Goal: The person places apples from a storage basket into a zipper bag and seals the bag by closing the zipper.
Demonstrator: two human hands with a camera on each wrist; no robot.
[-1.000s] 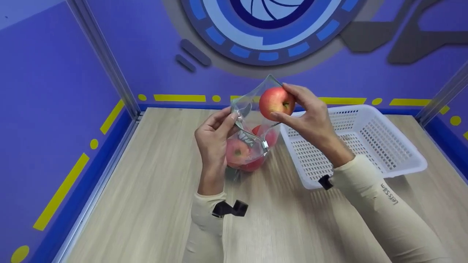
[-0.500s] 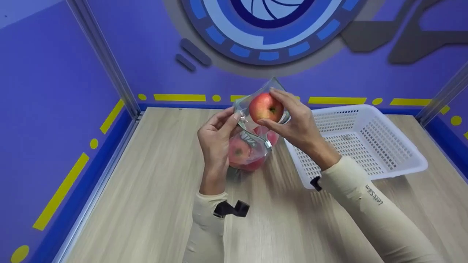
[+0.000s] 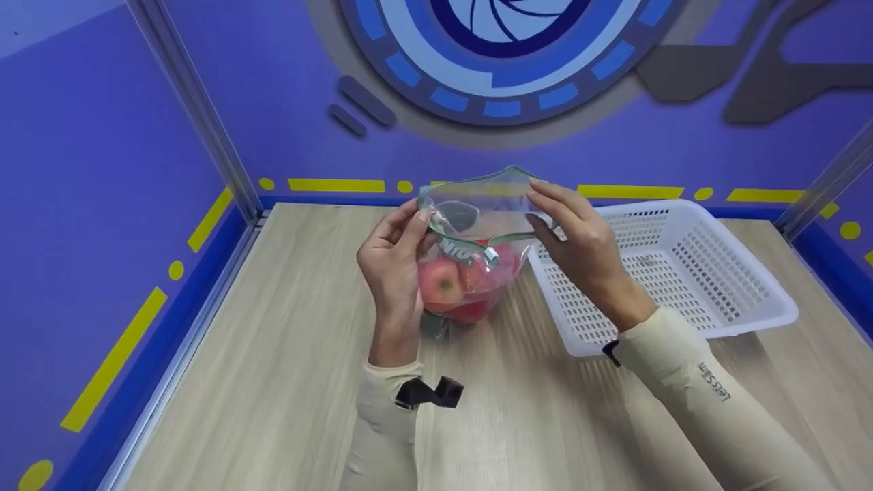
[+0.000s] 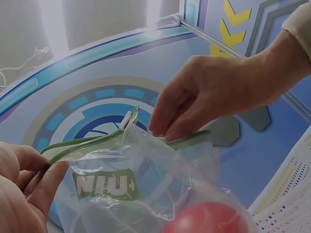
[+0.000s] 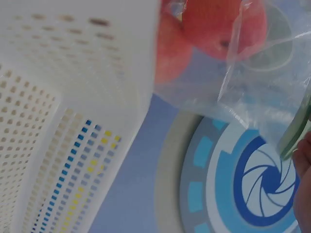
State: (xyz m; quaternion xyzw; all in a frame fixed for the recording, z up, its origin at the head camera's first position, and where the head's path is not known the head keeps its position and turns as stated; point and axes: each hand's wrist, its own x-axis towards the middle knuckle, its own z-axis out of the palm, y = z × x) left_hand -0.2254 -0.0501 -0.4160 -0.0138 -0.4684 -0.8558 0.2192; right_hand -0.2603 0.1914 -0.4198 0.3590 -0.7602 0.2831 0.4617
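A clear zip bag [image 3: 487, 198] with green zip edges and a white slider [image 3: 492, 255] has its mouth spread apart. Several red apples [image 3: 447, 283] lie inside its lower part. The left hand [image 3: 395, 262] pinches the left corner of the rim between thumb and fingers. At the opposite side, the right hand [image 3: 580, 239] has its curled fingers and thumb on the rim, with no apple in it. The left wrist view shows the right hand's fingertips [image 4: 170, 133] close together at the green zip edge. In the right wrist view, apples [image 5: 221, 29] show through the plastic.
A white perforated plastic basket [image 3: 682, 273] stands right of the bag, partly behind the right forearm. Both rest on a light wood table [image 3: 286, 354]. Blue printed walls [image 3: 286, 88] enclose the table at the back and sides.
The apple that the right hand held over the bag's mouth has gone down into the bag. The right hand has let go of it and now holds the rim, which is spread wider.
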